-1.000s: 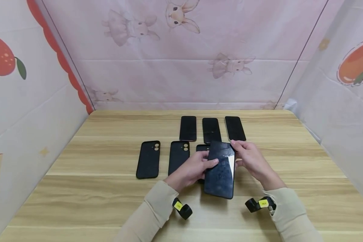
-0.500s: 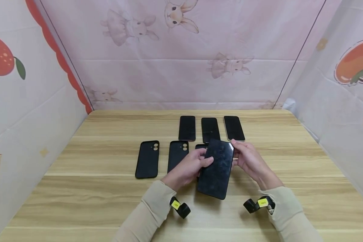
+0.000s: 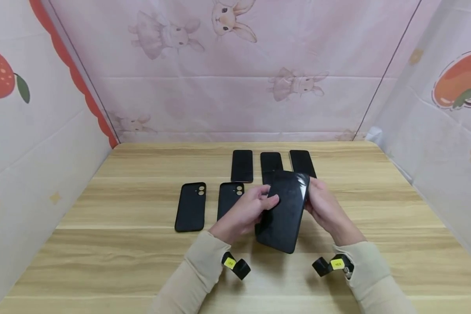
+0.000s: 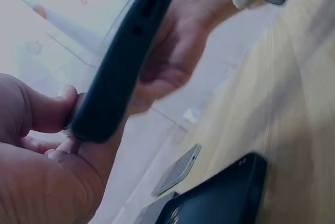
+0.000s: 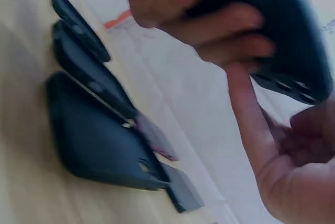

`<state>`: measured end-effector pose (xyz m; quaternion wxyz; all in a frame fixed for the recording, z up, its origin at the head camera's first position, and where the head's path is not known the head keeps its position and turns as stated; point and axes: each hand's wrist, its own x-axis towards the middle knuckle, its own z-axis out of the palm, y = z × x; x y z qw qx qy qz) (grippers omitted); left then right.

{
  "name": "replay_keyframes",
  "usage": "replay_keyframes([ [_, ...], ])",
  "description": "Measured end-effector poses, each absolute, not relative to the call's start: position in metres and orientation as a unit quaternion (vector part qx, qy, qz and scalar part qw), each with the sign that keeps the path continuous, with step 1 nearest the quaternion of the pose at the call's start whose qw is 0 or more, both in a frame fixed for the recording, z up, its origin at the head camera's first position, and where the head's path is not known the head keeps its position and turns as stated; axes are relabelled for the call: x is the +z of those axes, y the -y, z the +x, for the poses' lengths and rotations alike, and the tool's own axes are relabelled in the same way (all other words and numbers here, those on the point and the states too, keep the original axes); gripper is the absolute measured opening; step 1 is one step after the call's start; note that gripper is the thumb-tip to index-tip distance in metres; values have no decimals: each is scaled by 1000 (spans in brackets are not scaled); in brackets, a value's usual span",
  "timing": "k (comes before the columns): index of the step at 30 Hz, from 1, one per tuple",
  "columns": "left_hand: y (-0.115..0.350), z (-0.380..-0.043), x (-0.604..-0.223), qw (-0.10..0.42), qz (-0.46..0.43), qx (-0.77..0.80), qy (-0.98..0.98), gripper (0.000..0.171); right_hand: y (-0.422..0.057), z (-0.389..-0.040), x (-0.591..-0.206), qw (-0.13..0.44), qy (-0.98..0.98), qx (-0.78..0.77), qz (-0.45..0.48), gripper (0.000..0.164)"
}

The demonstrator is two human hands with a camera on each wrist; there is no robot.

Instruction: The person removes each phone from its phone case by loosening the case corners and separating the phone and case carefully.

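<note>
A phone in a black case (image 3: 284, 211) is held up over the table, tilted, screen toward the head camera. My left hand (image 3: 249, 213) grips its left edge, thumb on the screen and fingers behind. At its upper right corner my right hand (image 3: 327, 211) holds the edge; that thumb is mostly hidden in the head view. In the right wrist view, a finger of the right hand (image 5: 293, 166) reaches to the case's back near my left fingers (image 5: 225, 25). The left wrist view shows the case's end with port cutouts.
Black phone cases (image 3: 191, 207) (image 3: 229, 200) lie to the left; another case (image 5: 99, 130) is mostly hidden from the head view behind the held phone. Three phones (image 3: 241, 166) (image 3: 271, 161) (image 3: 302, 162) lie in a row farther back on the wooden table (image 3: 133, 261).
The held phone has risen slightly and turned, its lower end swinging left. My right thumb has slipped from its top corner to behind the right edge. The left hand keeps its grip.
</note>
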<state>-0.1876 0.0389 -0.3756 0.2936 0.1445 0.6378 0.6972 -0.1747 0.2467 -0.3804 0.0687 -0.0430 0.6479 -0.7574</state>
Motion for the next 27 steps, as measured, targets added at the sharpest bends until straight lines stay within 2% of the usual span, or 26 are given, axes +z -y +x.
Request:
replay_keyframes([
  [4,-37,-188,-375,283,137,693,-648,31,-252,-173,-374,24,-647,-760,-52,32],
  [12,-32,-190,-377,268,130,677,-673,28,-249,-173,-374,53,-679,-729,-66,40],
  [17,-33,-189,-376,276,134,668,-678,30,-247,-174,-376,61,-676,-731,-73,44],
  [27,-32,-192,-381,292,134,698,-640,31,-247,-173,-382,55,-598,-790,-123,39],
])
